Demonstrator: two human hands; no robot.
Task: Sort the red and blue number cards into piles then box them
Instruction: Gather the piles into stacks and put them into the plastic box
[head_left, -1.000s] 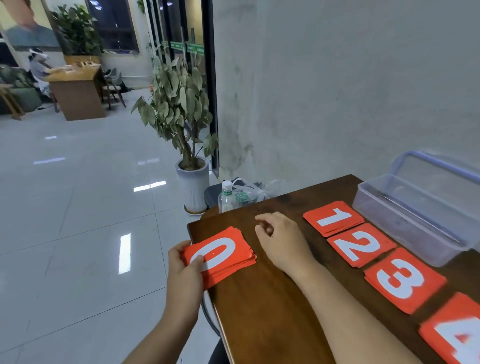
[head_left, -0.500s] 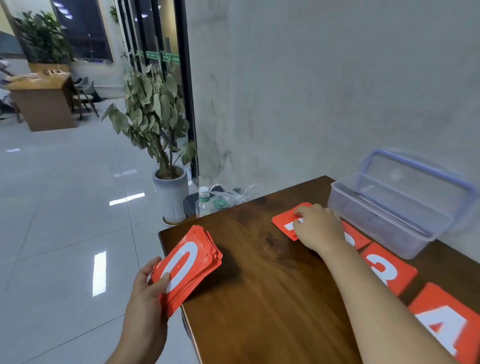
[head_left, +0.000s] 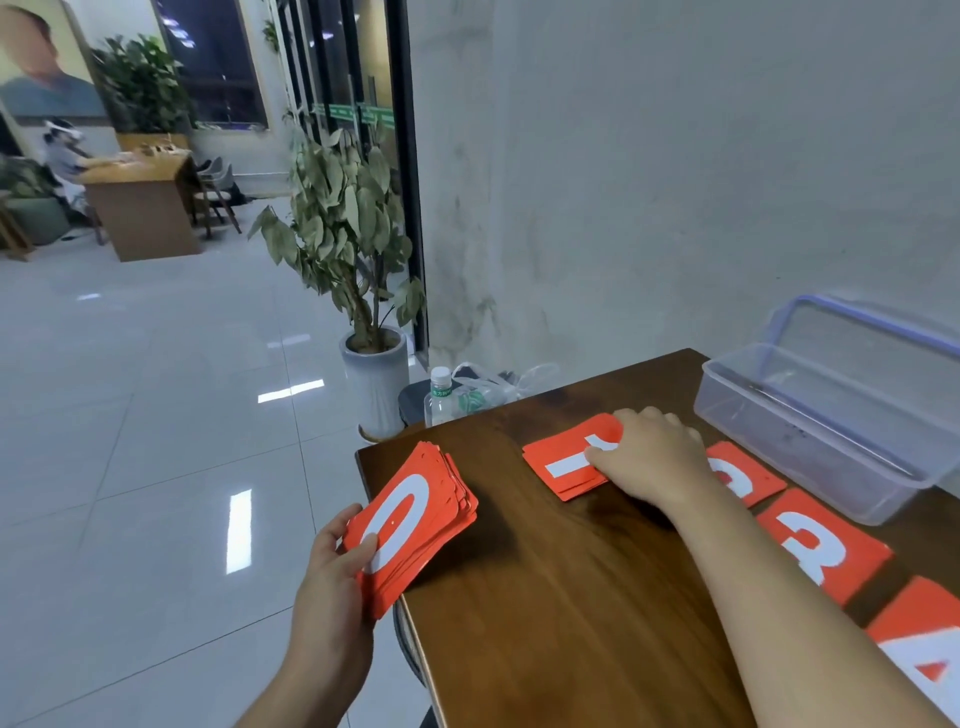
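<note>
My left hand (head_left: 332, 587) grips a thick stack of red cards (head_left: 415, 525) topped by a white 0, held at the table's left edge. My right hand (head_left: 649, 457) grips the small red pile showing 1 (head_left: 569, 465), thumb on top, at the table's far middle. Red piles showing 2 (head_left: 748, 475), 3 (head_left: 821, 545) and 4 (head_left: 919, 654) lie in a row running toward the right edge. A clear plastic box (head_left: 810, 426) stands open at the back right, its lid leaning on the wall. No blue cards show.
The dark wooden table (head_left: 561, 597) ends at its left edge just beside my left hand. Beyond the far corner stand a water bottle (head_left: 439, 397), a plastic bag (head_left: 493, 389) and a potted plant (head_left: 358, 270). A person sits at a desk far left.
My right hand moved from beside the 0 stack over to the 1 pile and dragged it leftward. My left hand lifted the 0 stack and tilted it at the table's edge.
</note>
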